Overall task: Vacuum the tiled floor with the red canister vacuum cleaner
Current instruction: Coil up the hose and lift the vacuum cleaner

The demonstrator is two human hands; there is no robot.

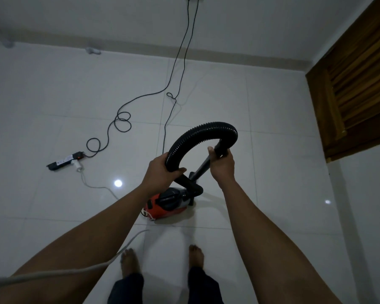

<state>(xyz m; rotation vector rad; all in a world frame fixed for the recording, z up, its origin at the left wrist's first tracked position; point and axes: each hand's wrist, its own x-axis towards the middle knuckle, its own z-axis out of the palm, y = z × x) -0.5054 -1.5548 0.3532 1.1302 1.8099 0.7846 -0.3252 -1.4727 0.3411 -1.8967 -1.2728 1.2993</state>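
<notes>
The red canister vacuum cleaner [166, 206] sits on the white tiled floor [261, 119] just ahead of my bare feet. Its black ribbed hose [198, 133] arches up from the canister in a loop at chest height. My left hand [160, 170] is closed around the hose's lower left part. My right hand [222, 164] grips the black wand [203, 165] where the hose joins it; the wand slants down toward the canister. The floor nozzle is hidden behind the canister.
A black power strip [65, 160] with a white plug lies on the floor at left, its black cables [123, 120] looping back to a wall socket. A white cord [97, 267] crosses near my left foot. A wooden louvred door [358, 84] stands at right.
</notes>
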